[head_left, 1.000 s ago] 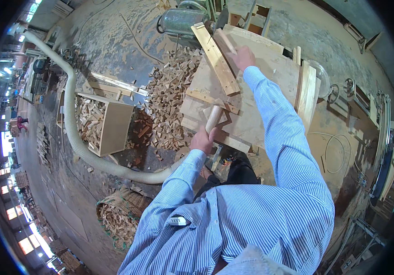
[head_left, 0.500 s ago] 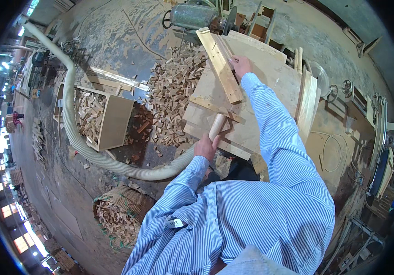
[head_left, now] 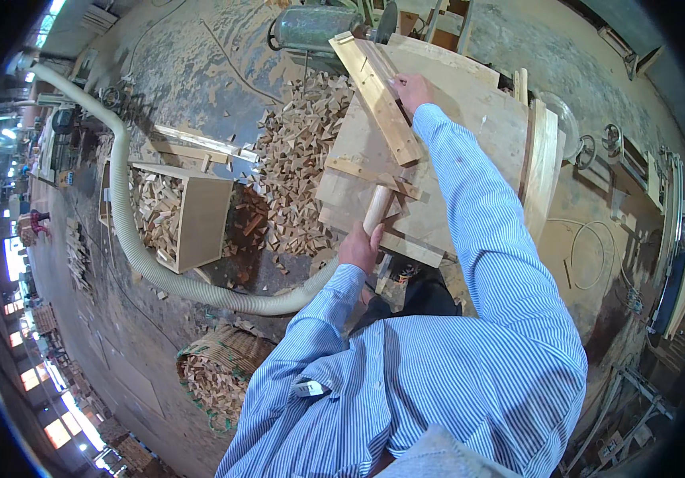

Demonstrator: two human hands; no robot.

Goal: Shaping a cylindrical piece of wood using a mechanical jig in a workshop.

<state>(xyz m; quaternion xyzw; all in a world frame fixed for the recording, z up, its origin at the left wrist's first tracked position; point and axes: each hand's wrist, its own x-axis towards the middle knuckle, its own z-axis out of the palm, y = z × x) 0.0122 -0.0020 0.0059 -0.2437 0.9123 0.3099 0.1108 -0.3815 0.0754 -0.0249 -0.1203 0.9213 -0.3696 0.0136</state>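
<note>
My left hand [head_left: 361, 248] is wrapped around a pale, smooth cylindrical piece [head_left: 377, 205] that looks like wood. Its far end meets a narrow wooden crosspiece [head_left: 362, 177] on the worktable [head_left: 470, 151]. Farther up the table, my right hand [head_left: 414, 94] has its fingers closed at the edge of a brown wooden strip [head_left: 379, 65]. That strip lies alongside a long yellowish wooden board [head_left: 374, 99] set slantwise on the tabletop. My fingertips are partly hidden by the hand itself.
A ribbed hose [head_left: 147, 259] curves from the far left to beside my left forearm. Triangular offcuts [head_left: 299, 151] heap left of the table. A wooden box [head_left: 203, 219] and wicker basket [head_left: 227, 350] hold more. Beyond the table stands a green motor [head_left: 319, 28].
The whole view has shifted slightly, with the basket and box appearing a little farther right. Both hands keep their places on the cylindrical piece and the strip.
</note>
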